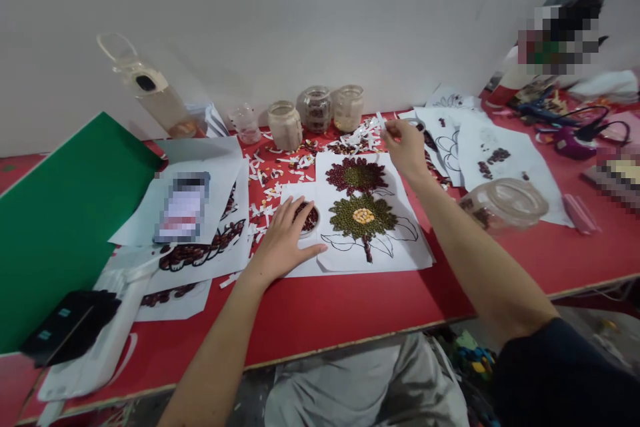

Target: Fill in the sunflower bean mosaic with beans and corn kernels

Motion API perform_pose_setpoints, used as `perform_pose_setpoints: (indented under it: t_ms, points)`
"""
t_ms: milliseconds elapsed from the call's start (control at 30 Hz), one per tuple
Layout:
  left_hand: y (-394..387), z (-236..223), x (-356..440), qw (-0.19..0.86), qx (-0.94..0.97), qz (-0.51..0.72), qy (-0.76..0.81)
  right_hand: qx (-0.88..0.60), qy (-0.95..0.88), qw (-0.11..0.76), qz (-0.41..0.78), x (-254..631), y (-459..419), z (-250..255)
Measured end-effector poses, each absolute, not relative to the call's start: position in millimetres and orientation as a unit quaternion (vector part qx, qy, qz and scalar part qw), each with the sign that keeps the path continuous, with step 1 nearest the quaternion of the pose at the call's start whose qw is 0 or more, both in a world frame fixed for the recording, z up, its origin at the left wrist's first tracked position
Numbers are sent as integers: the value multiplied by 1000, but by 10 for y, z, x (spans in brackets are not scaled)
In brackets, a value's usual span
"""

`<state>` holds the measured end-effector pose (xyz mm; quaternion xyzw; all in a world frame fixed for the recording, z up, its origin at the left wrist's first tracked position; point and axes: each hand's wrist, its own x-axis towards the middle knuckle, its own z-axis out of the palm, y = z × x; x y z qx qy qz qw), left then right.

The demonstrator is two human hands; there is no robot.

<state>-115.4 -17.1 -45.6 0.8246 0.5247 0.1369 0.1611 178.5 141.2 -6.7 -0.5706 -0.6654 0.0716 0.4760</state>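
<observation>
Head: white strip points away.

Flower sheet placed at frame centre on the desk; seed dish set just left of it. Jars lined up behind, near the wall, paper strips strewn before them. Left of centre, phone laid on stacked sheets; bottle stood behind these, upper left; board set at far left. At right, seeded paper laid out, another jar set at its near edge.
</observation>
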Motion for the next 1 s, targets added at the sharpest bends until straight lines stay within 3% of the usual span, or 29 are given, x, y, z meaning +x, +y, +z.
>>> perform_pose_setpoints:
  t_ms: [300,667,833,1000]
  points:
    - [-117,-508,-1192,160,806,205,532,-517,-628,556,170,1750,823,-211]
    - [-161,-386,-1048,102,799,302,511,-441,-678,520,274,1579,550,-156]
    - [-171,-168,-832,100,768,421,473,-356,-700,503,360,1461,382,-83]
    - [-76,1,-609,173,756,455,437,-294,-690,491,444,1394,272,-88]
